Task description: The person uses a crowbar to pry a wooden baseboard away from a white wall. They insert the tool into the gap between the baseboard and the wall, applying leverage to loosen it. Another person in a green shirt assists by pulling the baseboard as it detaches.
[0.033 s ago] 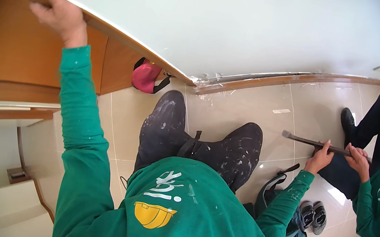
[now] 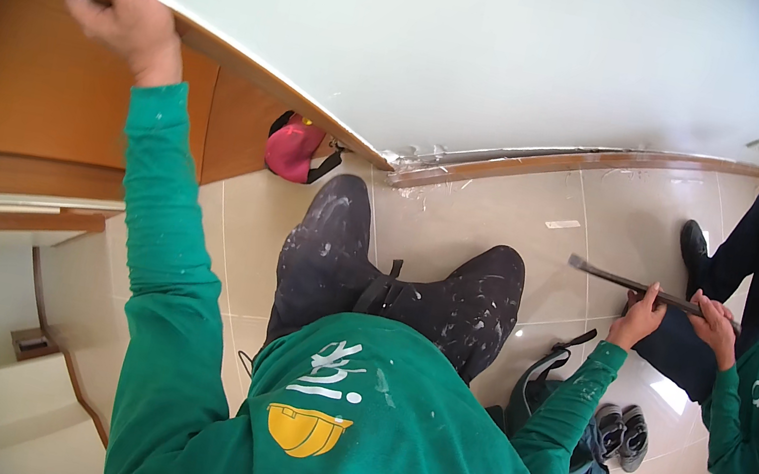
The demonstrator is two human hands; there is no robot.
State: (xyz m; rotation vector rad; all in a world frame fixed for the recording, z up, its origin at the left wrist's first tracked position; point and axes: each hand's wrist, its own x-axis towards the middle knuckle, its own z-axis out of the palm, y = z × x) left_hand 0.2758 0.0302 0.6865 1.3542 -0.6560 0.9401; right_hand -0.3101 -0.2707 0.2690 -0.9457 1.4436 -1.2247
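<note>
Up at the far left, my left hand point(image 2: 136, 32) is raised against the brown wooden trim point(image 2: 255, 81) that edges the pale wall. Its thumb and fingers are spread apart across the trim, the fingertips slightly blurred. On the right, my right hand point(image 2: 637, 321) is closed round a long dark metal bar point(image 2: 611, 277) with a flattened tip. The tip points left, above the tiles. A co-worker's hand point(image 2: 715, 328), in a green sleeve, also holds this bar, nearer its other end.
A pink bag-like item point(image 2: 292, 150) with a black strap lies by the trim's foot. Wooden skirting point(image 2: 513, 172) with loose debris runs along the wall point(image 2: 495, 44). A dark bag point(image 2: 530, 391) and grey shoes point(image 2: 634, 438) sit on the right. Stair-like steps point(image 2: 16, 396) show lower left.
My left hand has shifted slightly up and to the right along the trim. The bar's tip has moved a little to the right; both hands still hold it.
</note>
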